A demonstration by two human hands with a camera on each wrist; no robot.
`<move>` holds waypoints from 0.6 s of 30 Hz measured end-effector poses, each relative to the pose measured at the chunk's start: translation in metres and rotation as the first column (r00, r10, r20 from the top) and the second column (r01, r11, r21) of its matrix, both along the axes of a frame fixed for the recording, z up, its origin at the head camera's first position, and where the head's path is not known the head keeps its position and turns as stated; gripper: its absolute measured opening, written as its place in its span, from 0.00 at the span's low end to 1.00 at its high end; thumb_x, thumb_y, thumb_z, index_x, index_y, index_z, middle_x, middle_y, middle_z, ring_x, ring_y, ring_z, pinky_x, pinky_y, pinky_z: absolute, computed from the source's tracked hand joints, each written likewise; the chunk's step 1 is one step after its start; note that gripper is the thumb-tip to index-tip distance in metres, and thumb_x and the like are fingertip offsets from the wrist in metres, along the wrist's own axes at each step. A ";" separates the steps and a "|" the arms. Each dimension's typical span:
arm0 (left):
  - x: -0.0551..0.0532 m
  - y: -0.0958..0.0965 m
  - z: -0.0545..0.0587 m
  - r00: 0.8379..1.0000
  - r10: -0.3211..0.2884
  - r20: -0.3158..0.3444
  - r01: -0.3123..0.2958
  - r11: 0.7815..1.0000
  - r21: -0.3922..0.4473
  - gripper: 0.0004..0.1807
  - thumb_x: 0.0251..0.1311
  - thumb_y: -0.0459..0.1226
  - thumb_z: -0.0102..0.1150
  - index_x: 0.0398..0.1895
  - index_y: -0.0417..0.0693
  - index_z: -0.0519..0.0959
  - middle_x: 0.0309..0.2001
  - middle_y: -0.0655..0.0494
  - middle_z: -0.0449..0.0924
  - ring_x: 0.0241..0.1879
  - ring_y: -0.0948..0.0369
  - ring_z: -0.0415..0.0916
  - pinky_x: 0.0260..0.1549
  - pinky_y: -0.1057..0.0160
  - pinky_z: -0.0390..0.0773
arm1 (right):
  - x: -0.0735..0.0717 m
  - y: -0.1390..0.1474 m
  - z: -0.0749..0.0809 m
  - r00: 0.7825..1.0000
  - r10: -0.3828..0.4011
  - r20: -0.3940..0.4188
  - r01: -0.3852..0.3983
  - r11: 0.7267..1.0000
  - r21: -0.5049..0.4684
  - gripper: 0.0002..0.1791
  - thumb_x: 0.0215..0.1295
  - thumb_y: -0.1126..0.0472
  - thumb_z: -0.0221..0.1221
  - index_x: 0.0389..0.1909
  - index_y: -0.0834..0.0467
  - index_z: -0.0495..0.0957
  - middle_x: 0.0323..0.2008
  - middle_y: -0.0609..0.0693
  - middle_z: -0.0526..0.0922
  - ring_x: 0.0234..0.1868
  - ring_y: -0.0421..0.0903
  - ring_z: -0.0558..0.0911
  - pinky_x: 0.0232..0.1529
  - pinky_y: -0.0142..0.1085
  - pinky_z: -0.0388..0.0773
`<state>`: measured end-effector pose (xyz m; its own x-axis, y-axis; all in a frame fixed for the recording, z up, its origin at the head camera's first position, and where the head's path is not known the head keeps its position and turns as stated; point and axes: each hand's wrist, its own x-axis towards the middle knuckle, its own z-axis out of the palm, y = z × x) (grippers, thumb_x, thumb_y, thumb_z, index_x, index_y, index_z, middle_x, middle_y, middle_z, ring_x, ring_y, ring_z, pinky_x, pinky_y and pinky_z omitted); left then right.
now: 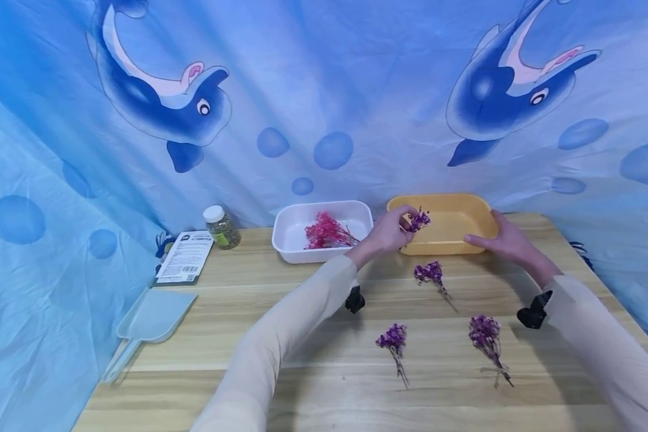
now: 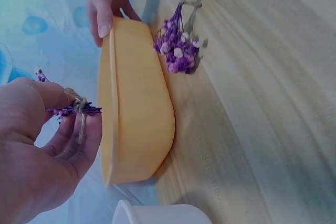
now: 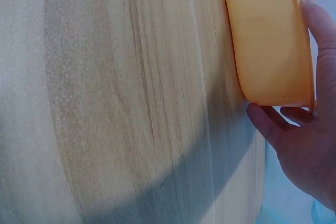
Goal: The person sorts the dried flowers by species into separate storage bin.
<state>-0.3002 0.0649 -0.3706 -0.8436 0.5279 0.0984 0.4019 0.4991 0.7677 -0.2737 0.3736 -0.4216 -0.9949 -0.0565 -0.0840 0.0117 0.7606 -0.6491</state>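
My left hand [image 1: 390, 231] pinches a small bunch of purple dried flowers [image 1: 419, 220] over the left end of the yellow tray [image 1: 437, 247]. In the left wrist view, twine [image 2: 79, 106] ties the stems between thumb and fingers. My right hand [image 1: 510, 243] grips the right end of the tray, thumb at the front rim and fingers around the end wall, as the right wrist view [image 3: 310, 145] also shows. Three more purple bunches lie on the table: one bunch [image 1: 429, 273] just in front of the tray, another [image 1: 393, 338] nearer left, and another [image 1: 485, 333] nearer right.
A white tray [image 1: 302, 257] holding pink dried flowers [image 1: 326, 230] stands left of the yellow one. Farther left are a white-lidded jar [image 1: 222, 228], a printed packet [image 1: 185, 258] and a pale blue dustpan [image 1: 155, 315]. A blue dolphin-print curtain [image 1: 324, 90] hangs behind the wooden table [image 1: 237, 336].
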 end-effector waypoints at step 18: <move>-0.035 0.042 -0.001 0.989 0.010 -0.147 -0.051 0.959 -0.280 0.33 0.57 0.27 0.64 0.67 0.53 0.72 0.60 0.54 0.77 0.35 0.62 0.76 0.31 0.71 0.77 | 0.000 0.000 0.000 1.000 -0.014 0.006 0.014 1.000 0.004 0.67 0.63 0.33 0.61 0.76 0.68 0.26 0.71 0.82 0.43 0.67 0.81 0.52 0.64 0.71 0.53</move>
